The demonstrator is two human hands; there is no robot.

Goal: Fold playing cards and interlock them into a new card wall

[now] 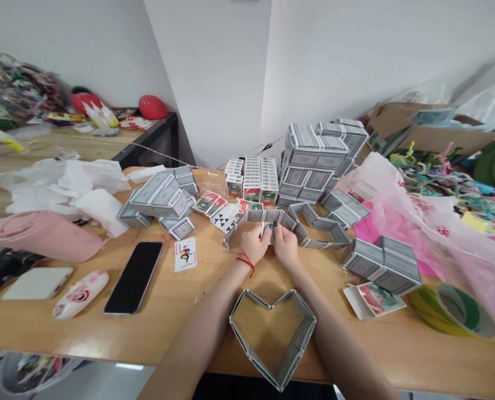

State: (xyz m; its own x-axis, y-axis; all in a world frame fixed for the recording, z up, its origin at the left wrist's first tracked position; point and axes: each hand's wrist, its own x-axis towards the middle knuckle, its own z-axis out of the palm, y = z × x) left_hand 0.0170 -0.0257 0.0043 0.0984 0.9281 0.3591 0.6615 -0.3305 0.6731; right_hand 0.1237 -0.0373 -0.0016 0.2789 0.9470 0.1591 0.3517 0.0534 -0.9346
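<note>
Both of my hands meet near the middle of the table. My left hand (254,243), with a red string on its wrist, pinches a chain of joined grey-backed playing cards (253,215). My right hand (285,243) is closed on the same chain, thumbs close together. The card section between my fingers is mostly hidden. Between my forearms, nearer to me, stands a heart-shaped frame (298,351) made of similar cards. To the right of my hands lies another angular card frame (328,239). Loose cards (227,218) lie just beyond my left hand.
Card boxes (252,173) are lined up at the back, beside tall stacks of grey card frames (314,158). More frames (161,194) stand left. A phone (134,278), joker card (185,254) and pink pouch (47,233) lie left; green-yellow tape (428,311) lies right.
</note>
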